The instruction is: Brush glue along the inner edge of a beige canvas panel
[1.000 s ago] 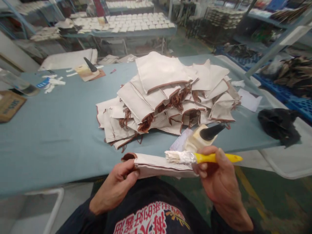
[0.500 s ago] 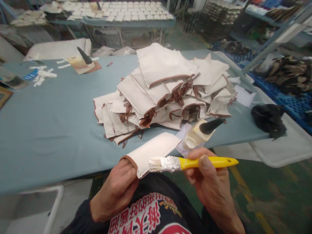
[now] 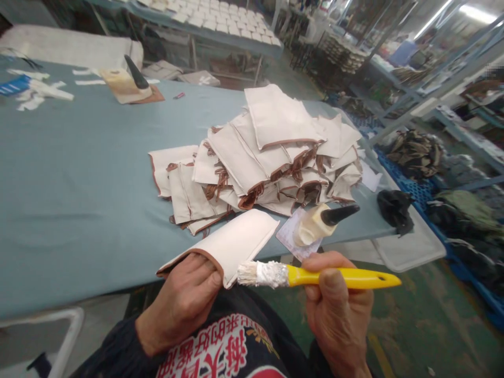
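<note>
My left hand [image 3: 181, 302] is tucked into the open, brown-edged mouth of a cream fabric pouch [image 3: 232, 242], holding it flat over the near edge of the blue-grey table [image 3: 79, 173]. My right hand [image 3: 338, 310] grips a yellow-handled brush [image 3: 315, 275]; its white, glue-caked bristles point left and touch the pouch's near edge. Just beyond the brush, a cream glue bottle with a black nozzle [image 3: 321, 221] lies on a paper scrap.
A heap of several cream pouches with brown trim [image 3: 268, 152] fills the table's middle. A second glue bottle [image 3: 128, 83] lies at the far left. A black rag [image 3: 394, 207] hangs at the right edge. Shelving and blue pallets stand to the right.
The pouch has gone from edge-on to lying flat, with my left hand now inside its mouth. The brush bristles dropped to its near edge. My view has swung to the right.
</note>
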Demonstrator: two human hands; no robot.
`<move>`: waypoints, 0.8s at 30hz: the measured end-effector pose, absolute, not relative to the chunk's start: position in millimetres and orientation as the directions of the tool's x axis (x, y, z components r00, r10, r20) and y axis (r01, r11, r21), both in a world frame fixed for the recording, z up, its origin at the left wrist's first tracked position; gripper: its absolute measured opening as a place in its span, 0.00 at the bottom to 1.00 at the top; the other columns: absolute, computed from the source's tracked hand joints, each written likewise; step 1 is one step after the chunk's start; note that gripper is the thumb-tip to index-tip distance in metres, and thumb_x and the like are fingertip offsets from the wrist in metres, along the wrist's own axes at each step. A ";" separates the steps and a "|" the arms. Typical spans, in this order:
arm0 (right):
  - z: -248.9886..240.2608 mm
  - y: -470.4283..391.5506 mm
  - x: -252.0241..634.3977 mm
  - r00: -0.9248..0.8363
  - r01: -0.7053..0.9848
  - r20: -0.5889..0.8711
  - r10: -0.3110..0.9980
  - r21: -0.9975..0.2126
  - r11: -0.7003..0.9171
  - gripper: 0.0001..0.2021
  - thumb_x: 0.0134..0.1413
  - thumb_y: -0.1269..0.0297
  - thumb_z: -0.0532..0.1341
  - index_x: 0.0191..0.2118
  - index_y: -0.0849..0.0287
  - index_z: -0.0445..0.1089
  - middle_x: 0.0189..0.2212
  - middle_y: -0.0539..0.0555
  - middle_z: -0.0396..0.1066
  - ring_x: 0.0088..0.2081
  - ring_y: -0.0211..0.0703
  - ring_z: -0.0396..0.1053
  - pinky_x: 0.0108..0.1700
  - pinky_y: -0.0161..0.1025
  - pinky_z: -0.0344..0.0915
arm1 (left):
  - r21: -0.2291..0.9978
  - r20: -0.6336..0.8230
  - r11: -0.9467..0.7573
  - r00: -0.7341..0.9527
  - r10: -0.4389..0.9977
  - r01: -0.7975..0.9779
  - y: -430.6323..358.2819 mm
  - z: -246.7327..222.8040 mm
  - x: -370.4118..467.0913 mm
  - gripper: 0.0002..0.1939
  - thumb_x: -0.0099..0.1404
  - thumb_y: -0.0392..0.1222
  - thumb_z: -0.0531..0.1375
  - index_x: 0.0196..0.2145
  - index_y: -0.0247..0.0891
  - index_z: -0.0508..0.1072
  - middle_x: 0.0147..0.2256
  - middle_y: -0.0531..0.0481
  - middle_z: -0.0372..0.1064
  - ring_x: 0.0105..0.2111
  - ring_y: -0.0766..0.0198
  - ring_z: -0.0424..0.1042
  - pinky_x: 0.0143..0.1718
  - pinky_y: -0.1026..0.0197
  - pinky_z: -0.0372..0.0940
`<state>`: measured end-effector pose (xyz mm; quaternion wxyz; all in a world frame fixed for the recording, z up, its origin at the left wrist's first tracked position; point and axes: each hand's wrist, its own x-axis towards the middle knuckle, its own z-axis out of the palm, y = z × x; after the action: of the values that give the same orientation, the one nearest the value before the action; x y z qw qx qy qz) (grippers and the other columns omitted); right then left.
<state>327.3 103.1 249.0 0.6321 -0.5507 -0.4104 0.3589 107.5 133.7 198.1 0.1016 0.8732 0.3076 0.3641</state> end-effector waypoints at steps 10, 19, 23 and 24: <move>244.2 106.5 291.0 0.331 0.107 0.188 0.925 -0.981 0.162 0.14 0.61 0.52 0.71 0.28 0.53 0.77 0.19 0.46 0.70 0.18 0.31 0.62 0.21 0.28 0.59 | 0.444 0.569 -0.775 0.526 0.632 0.450 141.4 195.0 83.8 0.15 0.67 0.20 0.50 0.34 0.37 0.70 0.30 0.45 0.75 0.34 0.57 0.73 0.40 0.56 0.69; 238.2 110.0 287.7 0.375 0.086 0.166 0.912 -0.986 0.144 0.19 0.58 0.50 0.71 0.24 0.56 0.74 0.17 0.46 0.68 0.16 0.32 0.59 0.19 0.30 0.58 | 0.462 0.567 -0.766 0.514 0.643 0.448 142.3 190.2 84.1 0.16 0.65 0.20 0.50 0.36 0.37 0.70 0.33 0.43 0.76 0.37 0.56 0.73 0.42 0.55 0.69; 231.8 112.5 294.7 0.345 0.026 0.139 0.928 -0.990 0.139 0.17 0.58 0.52 0.71 0.24 0.56 0.74 0.18 0.46 0.67 0.17 0.33 0.60 0.20 0.30 0.60 | 0.477 0.549 -0.757 0.521 0.653 0.446 141.1 186.6 85.4 0.15 0.66 0.20 0.49 0.35 0.37 0.69 0.32 0.45 0.74 0.35 0.56 0.70 0.40 0.55 0.67; 230.5 113.6 296.1 0.398 0.020 0.139 0.907 -0.989 0.143 0.18 0.57 0.51 0.72 0.24 0.56 0.74 0.18 0.46 0.68 0.17 0.32 0.60 0.19 0.29 0.57 | 0.480 0.542 -0.751 0.520 0.660 0.454 140.6 186.1 85.8 0.15 0.67 0.20 0.50 0.35 0.37 0.69 0.31 0.45 0.73 0.34 0.56 0.69 0.40 0.55 0.67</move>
<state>296.1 113.6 230.5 0.6286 -0.5512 -0.4202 0.3527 85.8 140.6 186.1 0.1404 0.8604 0.3239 0.3676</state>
